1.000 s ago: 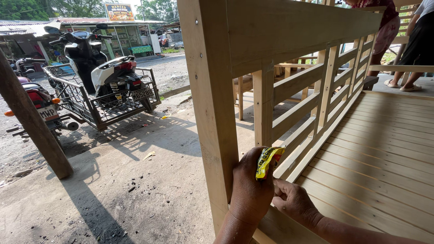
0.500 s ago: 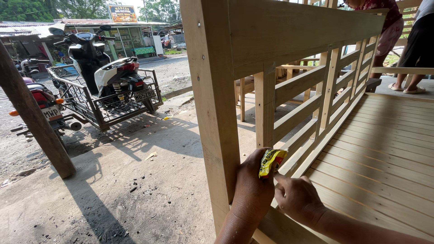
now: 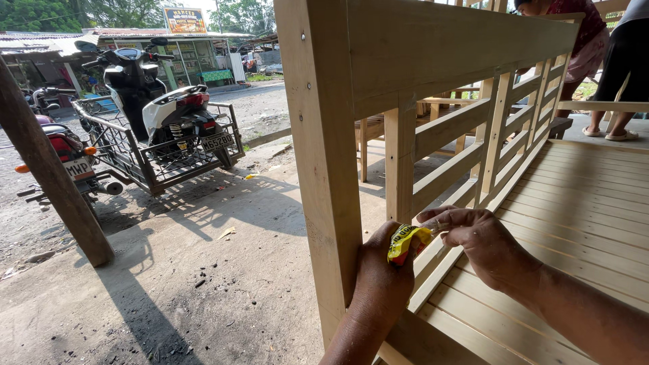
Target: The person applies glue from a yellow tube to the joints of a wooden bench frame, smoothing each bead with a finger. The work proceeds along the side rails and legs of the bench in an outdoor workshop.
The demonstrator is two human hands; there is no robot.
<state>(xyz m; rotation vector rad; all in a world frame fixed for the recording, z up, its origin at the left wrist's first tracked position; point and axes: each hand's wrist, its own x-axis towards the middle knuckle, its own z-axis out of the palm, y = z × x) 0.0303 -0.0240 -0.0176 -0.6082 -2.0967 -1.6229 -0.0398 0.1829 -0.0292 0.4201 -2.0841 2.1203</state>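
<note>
Lower centre of frame: left hand [image 3: 380, 284] closed round a small yellow packet [image 3: 406, 242], braced against the pale wooden corner post [image 3: 324, 169], while right hand [image 3: 483, 242], fingers loosely curled, pinches at the packet's top edge.

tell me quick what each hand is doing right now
Left hand: closed on a small yellow packet, resting against the wooden post.
Right hand: fingers pinching at the packet's edge.

We see sunlit concrete ground [image 3: 203, 284] strewn with debris, a leaning wooden post [image 3: 51, 176], parked motorcycles [image 3: 159, 108] beside a metal cart [image 3: 162, 159], and a shopfront [image 3: 196, 57] under green trees [image 3: 40, 13].
</note>
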